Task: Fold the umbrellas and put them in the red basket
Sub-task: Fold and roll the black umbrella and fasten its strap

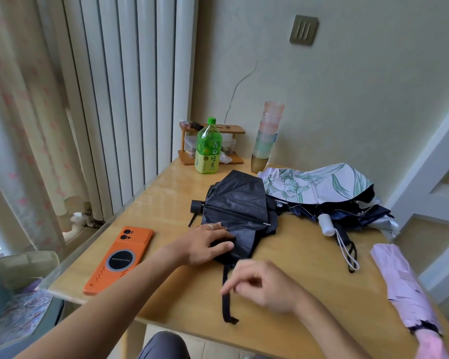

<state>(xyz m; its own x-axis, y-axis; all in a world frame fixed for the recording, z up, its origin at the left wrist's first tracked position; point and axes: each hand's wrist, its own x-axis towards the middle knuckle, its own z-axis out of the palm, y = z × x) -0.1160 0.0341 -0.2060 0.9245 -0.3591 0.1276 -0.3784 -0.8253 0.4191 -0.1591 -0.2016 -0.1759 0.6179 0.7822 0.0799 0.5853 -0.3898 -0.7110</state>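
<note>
On table [163,200], left hand [205,243] presses black umbrella [236,203], fingers flat; right hand [262,283] pinches its strap [226,308].

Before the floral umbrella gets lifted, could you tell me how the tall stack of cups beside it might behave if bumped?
The stack of cups is tall and narrow, so it would probably tip rather than slide. The cups look like thin translucent plastic, so likely light and unlikely to shatter. The floral umbrella lies close to its base.
</note>
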